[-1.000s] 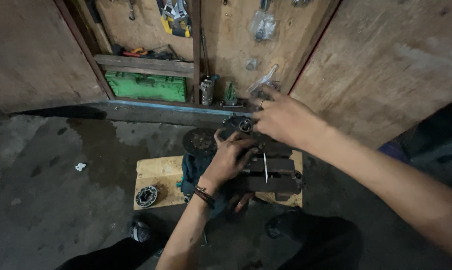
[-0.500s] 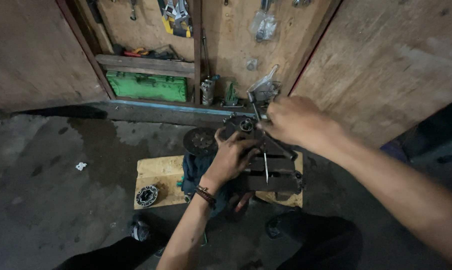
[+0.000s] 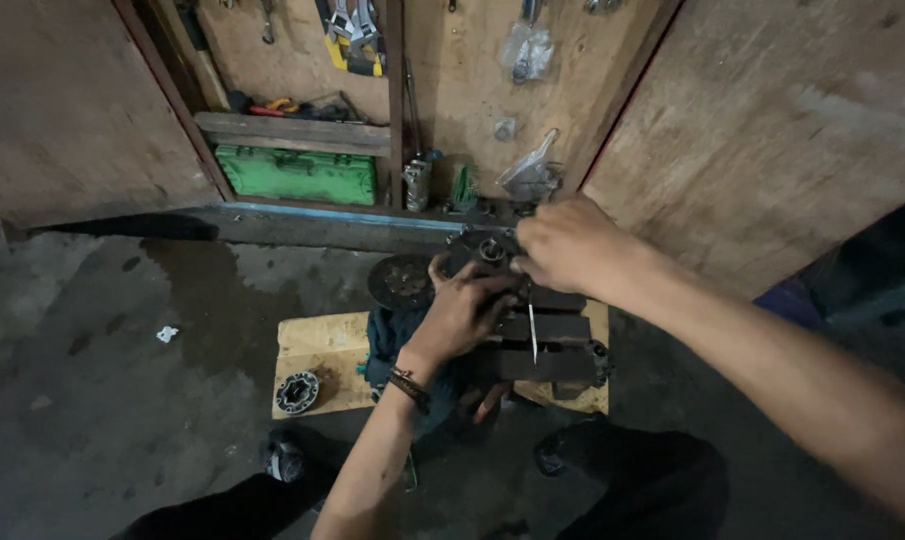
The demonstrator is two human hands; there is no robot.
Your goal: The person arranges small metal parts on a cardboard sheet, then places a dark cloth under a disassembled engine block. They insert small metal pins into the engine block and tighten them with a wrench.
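Open concrete floor left of the wooden board: wide room to come in from that side. On the board's left end, a small round bearing sits alone, free all round. Right half crowded by the dark metal engine block, with the left hand and right hand on it. Behind, the cupboard wall with green box and spray can close off the far side. Knees block the near edge.

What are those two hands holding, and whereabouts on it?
Both rest on a dark metal machine part lying on a wooden board. The left hand presses its top; the right hand closes over its far end. Whether either truly grips it cannot be told.
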